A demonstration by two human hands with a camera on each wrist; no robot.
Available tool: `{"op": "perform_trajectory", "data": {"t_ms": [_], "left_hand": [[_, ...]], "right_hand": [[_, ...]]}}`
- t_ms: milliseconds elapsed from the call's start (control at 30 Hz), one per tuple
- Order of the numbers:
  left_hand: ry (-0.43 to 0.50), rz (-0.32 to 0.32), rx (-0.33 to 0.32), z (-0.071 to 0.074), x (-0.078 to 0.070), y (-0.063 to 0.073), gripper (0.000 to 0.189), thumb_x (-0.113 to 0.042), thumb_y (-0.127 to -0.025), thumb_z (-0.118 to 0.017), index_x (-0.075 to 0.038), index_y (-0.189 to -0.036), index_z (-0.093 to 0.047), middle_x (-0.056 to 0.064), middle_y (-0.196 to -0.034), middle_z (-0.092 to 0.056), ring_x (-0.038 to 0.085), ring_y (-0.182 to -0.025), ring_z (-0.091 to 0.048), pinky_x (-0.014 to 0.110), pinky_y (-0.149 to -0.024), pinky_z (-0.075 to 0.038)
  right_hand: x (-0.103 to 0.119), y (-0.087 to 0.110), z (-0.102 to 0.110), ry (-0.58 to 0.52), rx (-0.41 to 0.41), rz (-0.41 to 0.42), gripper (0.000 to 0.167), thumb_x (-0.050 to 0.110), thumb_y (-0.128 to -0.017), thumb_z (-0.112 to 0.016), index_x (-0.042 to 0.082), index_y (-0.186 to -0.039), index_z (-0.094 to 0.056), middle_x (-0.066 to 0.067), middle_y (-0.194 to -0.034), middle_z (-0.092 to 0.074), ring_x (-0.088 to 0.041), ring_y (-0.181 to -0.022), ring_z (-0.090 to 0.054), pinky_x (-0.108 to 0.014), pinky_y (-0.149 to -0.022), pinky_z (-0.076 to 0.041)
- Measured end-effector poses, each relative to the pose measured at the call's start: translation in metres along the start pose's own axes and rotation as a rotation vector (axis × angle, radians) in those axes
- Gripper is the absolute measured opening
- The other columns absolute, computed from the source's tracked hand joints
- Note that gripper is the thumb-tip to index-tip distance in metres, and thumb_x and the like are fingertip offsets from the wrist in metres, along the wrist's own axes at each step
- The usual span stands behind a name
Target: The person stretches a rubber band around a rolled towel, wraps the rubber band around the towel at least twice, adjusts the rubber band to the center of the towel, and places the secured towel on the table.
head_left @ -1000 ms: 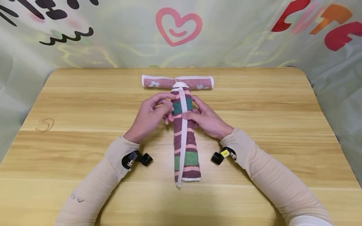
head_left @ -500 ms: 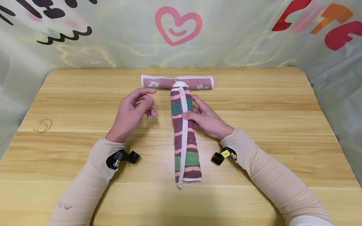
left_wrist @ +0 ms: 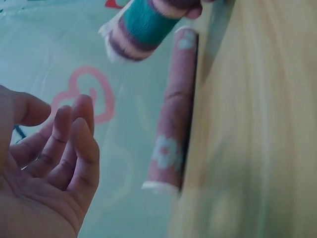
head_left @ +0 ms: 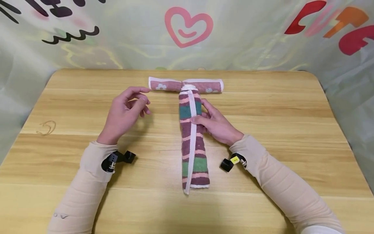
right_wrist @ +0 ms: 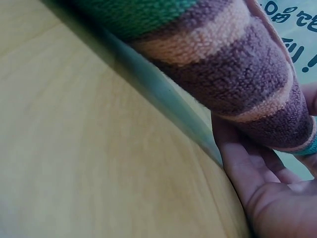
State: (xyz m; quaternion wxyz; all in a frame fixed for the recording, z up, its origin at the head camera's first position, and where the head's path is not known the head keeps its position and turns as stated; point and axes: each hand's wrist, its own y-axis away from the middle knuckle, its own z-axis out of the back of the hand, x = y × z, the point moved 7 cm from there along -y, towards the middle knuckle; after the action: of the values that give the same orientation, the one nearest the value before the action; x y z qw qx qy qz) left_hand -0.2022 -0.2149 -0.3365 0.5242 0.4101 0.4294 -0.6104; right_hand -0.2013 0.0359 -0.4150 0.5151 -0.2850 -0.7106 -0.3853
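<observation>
My right hand [head_left: 217, 123] grips a rolled striped towel [head_left: 193, 146] near its far end, thumb on top across the white edge strip and fingers underneath. The roll is purple, pink and green, and its near end is wider. In the right wrist view the striped towel [right_wrist: 247, 74] rests over my curled fingers. To the left, my left hand [head_left: 124, 112] hovers apart from the roll, its fingers loosely bent and holding nothing. Behind the striped roll lies a second rolled towel [head_left: 165, 85], pink with pale flowers and pinched in at its middle.
Thin brown rubber bands [head_left: 46, 127] lie on the left side of the wooden table [head_left: 271, 113]. A pale curtain [head_left: 131, 39] with a pink heart and painted shapes hangs behind the table's far edge. Each wrist carries a small black camera.
My left hand has let go of the striped towel's left side and moved away to the left. My right hand keeps its grip, and the striped roll has hardly moved.
</observation>
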Motion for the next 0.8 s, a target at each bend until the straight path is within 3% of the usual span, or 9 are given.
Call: {"op": "perform_trajectory", "data": {"t_ms": [167, 300, 400, 600, 733, 800], "left_hand": [[-0.067, -0.034, -0.042, 0.024, -0.001, -0.003, 0.02, -0.015, -0.104, -0.057, -0.014, -0.122, -0.066, -0.006, -0.09, -0.066, 0.01, -0.071, -0.072, 0.021, -0.064, -0.056], [-0.123, -0.034, -0.106, 0.05, 0.006, -0.006, 0.02, -0.016, -0.104, -0.059, -0.016, -0.121, -0.068, -0.009, -0.091, -0.068, 0.006, -0.071, -0.072, 0.018, -0.064, -0.056], [-0.108, -0.003, -0.16, 0.068, 0.016, -0.008, 0.018, -0.017, -0.103, -0.06, -0.017, -0.119, -0.069, -0.009, -0.091, -0.069, 0.005, -0.072, -0.072, 0.018, -0.064, -0.056], [0.077, 0.056, -0.284, 0.101, 0.034, -0.008, 0.016, -0.013, -0.101, -0.063, -0.011, -0.115, -0.071, -0.003, -0.091, -0.072, 0.008, -0.079, -0.071, 0.017, -0.067, -0.056], [0.048, 0.095, -0.389, 0.123, 0.044, -0.005, 0.016, -0.013, -0.101, -0.063, -0.01, -0.115, -0.071, -0.009, -0.09, -0.073, 0.005, -0.085, -0.069, 0.015, -0.071, -0.054], [-0.014, 0.142, -0.44, 0.135, 0.05, -0.002, 0.016, -0.015, -0.102, -0.062, -0.012, -0.115, -0.071, -0.014, -0.09, -0.072, 0.003, -0.088, -0.067, 0.013, -0.073, -0.053]], "right_hand": [[0.0, 0.0, 0.0, 0.015, -0.006, -0.001, 0.056, 0.013, -0.102, -0.06, 0.032, -0.15, -0.037, -0.012, -0.124, -0.066, -0.018, -0.101, -0.073, -0.033, -0.083, -0.064], [0.0, 0.0, 0.0, 0.023, -0.01, -0.008, 0.057, 0.014, -0.102, -0.06, 0.033, -0.151, -0.036, -0.013, -0.123, -0.066, -0.018, -0.101, -0.072, -0.032, -0.083, -0.063], [0.0, 0.0, 0.001, 0.021, -0.011, -0.006, 0.057, 0.015, -0.102, -0.06, 0.033, -0.151, -0.037, -0.013, -0.123, -0.065, -0.018, -0.102, -0.071, -0.031, -0.082, -0.063], [0.0, 0.001, 0.001, 0.009, -0.01, 0.002, 0.057, 0.014, -0.102, -0.06, 0.033, -0.15, -0.037, -0.013, -0.122, -0.065, -0.018, -0.101, -0.072, -0.032, -0.081, -0.063], [0.0, 0.001, 0.0, -0.003, -0.002, 0.007, 0.057, 0.012, -0.102, -0.06, 0.033, -0.15, -0.038, -0.013, -0.123, -0.065, -0.018, -0.101, -0.072, -0.032, -0.081, -0.063], [0.001, 0.0, -0.001, -0.001, -0.001, 0.006, 0.057, 0.012, -0.102, -0.06, 0.033, -0.15, -0.038, -0.012, -0.122, -0.065, -0.018, -0.102, -0.072, -0.032, -0.082, -0.063]]}}
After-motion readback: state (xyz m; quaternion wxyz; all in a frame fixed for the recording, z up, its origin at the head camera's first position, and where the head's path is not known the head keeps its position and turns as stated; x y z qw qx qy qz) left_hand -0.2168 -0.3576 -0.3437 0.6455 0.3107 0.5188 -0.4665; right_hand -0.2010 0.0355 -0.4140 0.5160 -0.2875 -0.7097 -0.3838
